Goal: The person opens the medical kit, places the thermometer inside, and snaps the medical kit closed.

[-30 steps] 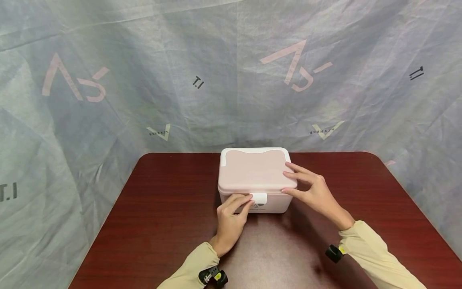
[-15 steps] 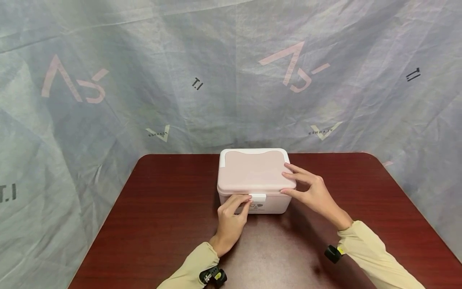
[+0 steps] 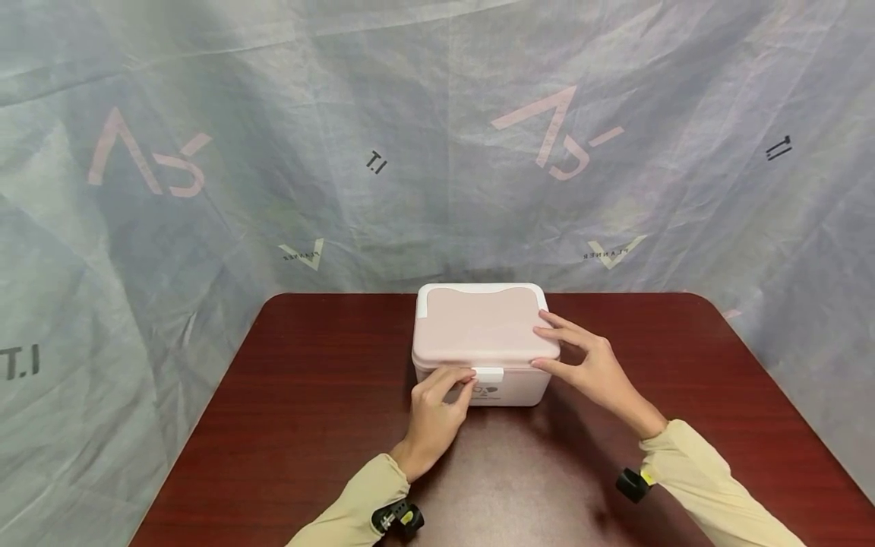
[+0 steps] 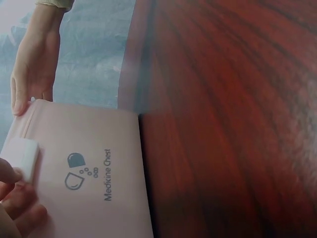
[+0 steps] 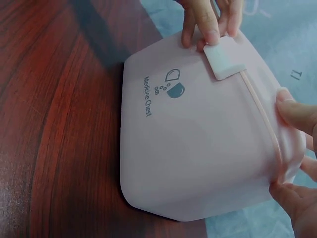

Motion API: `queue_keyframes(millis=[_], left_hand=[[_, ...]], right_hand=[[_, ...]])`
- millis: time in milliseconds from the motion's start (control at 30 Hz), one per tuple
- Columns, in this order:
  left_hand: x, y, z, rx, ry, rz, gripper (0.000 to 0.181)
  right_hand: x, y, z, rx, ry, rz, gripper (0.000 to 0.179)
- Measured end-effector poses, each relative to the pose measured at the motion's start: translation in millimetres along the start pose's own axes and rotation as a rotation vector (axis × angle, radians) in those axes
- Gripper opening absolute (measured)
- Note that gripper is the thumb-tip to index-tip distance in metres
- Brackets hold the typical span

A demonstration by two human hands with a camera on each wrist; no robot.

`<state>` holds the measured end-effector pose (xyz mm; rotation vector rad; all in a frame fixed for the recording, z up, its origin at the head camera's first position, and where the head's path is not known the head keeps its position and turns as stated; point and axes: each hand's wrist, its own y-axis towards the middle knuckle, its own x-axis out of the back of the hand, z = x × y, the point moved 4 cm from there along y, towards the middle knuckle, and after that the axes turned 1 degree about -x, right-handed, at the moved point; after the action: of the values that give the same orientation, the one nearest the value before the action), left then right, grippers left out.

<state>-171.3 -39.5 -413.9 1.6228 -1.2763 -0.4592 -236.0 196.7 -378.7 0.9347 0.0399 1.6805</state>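
Observation:
A pale pink medicine chest (image 3: 485, 323) with a white-edged lid stands on the table, lid down. Its front bears a "Medicine Chest" print (image 4: 107, 174) and a capsule drawing. My left hand (image 3: 432, 416) pinches the left end of the white latch (image 3: 488, 374) at the front, thumb and fingertips bent at its edge. The right wrist view shows that latch (image 5: 224, 58) lying close against the front, over the seam. At the right front corner, my right hand (image 3: 598, 376) grips the lid, its thumb (image 5: 297, 111) on the front and its fingers spread along the side.
The dark red wooden table (image 3: 307, 425) has rounded far corners. Behind and beside it hangs a grey printed cloth (image 3: 410, 114). Black wrist devices (image 3: 399, 518) sit on the cream sleeves (image 3: 704, 479).
The latch flap has swung in against the chest's front and covers less of the print than a second ago. My right hand keeps its place on the lid.

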Motion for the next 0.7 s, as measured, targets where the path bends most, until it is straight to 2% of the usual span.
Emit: queue_keyframes(millis=[67, 300, 500, 700], left_hand=[[0.9, 1.0, 1.5, 0.001, 0.008, 0.009, 0.015], [11.7, 7.3, 8.2, 0.021, 0.028, 0.023, 0.018], [29.0, 12.5, 15.3, 0.031, 0.039, 0.012, 0.020], [46.1, 15.6, 24.3, 0.055, 0.034, 0.007, 0.017]], right_hand=[[1.0, -0.4, 0.9, -0.009, -0.006, 0.003, 0.050], [5.3, -3.1, 3.3, -0.036, 0.102, 0.014, 0.042], [13.9, -3.0, 7.0, -0.021, 0.077, 0.056, 0.035], [24.1, -2.0, 31.2, -0.011, 0.033, 0.104, 0.033]])
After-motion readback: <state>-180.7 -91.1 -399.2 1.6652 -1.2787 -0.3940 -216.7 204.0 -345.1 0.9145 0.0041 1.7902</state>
